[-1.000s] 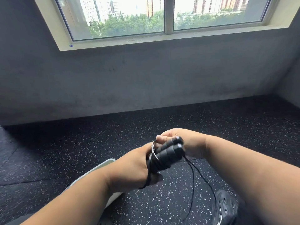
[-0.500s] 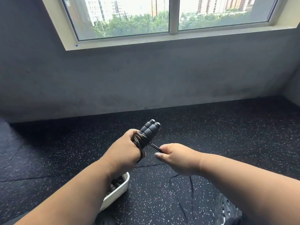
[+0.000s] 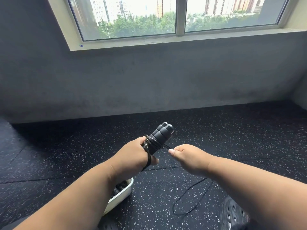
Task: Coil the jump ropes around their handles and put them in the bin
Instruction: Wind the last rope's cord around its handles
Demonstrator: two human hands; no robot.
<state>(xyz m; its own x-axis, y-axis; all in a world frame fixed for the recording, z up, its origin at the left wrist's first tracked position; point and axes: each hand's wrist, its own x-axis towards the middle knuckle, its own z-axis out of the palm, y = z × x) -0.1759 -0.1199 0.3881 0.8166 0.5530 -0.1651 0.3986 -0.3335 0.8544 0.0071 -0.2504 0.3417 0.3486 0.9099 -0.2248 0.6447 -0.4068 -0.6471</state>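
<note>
Left hand [image 3: 132, 156] of mine is curled round the lower end of two black handles [image 3: 162, 135] held side by side, their capped ends tilted up and away toward the wall. Several turns of thin black rope [image 3: 152, 144] already wrap the pair just above my fist, and one strand runs down across my thumb. From the coil a short taut stretch of rope leads to my right hand [image 3: 187, 157], which pinches it between thumb and curled fingers just beside the handles; the rest trails under that forearm and lies as one loose loop on the floor [image 3: 232, 138] near my shoe [image 3: 232, 214]. I count one rope in my hands with its two handles. Both forearms reach forward from the bottom corners, the left wrist bent upward, the right hand knuckles-up and slightly lower. Below my left forearm sits one white bin [image 3: 123, 195] on the speckled black floor, with more dark rope and handles inside, though how many I cannot tell. Beyond the floor rises a grey wall [image 3: 149, 83] with one window [image 3: 176, 19] of two panes.
</note>
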